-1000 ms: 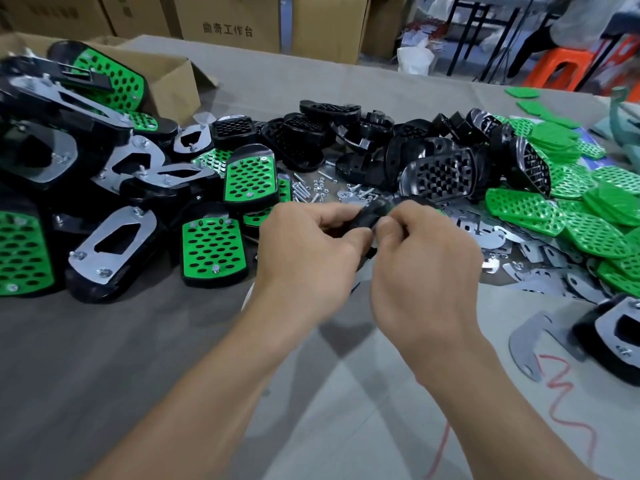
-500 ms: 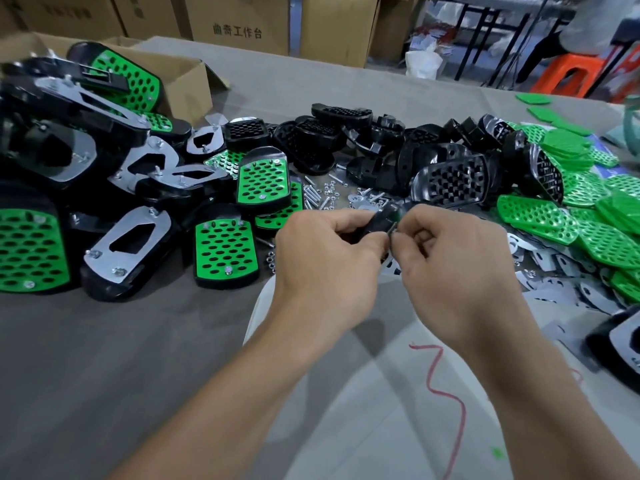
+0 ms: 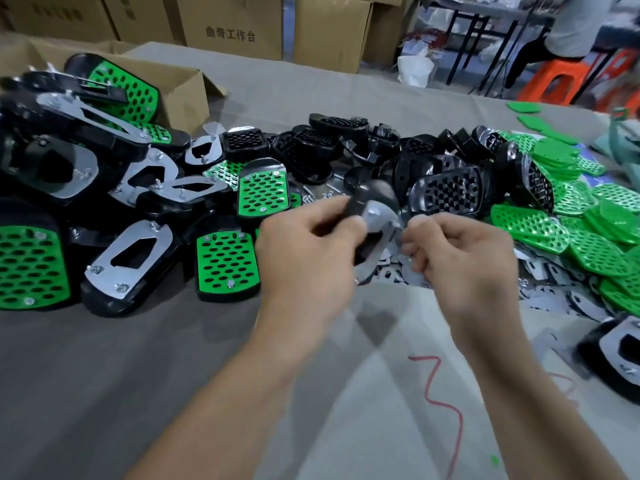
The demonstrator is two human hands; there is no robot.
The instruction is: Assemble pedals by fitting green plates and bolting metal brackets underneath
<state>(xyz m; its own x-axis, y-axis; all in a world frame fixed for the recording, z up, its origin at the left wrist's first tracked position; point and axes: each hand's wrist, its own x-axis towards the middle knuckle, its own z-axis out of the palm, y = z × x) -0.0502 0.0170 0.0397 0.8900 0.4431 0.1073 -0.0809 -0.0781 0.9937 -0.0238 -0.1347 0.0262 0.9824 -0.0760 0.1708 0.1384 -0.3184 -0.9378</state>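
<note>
The left hand now turns the pedal bracket up, its grip curled round it, while the right hand draws just aside, its grip curled on something I cannot tell, so bolting seems underway.

Even bright light; hands motion-blurred; edges warped.

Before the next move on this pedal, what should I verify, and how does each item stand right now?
1. Left hand has its grip round the pedal: ok.
2. Metal bracket lies on the pedal's underside, facing the camera: ok.
3. Right hand pinches a nut or bolt at the bracket: cannot tell, blurred.
4. Plate side of the held pedal: cannot tell, turned away.
5. Loose screws lie on the table just behind the hands: ok.
</note>
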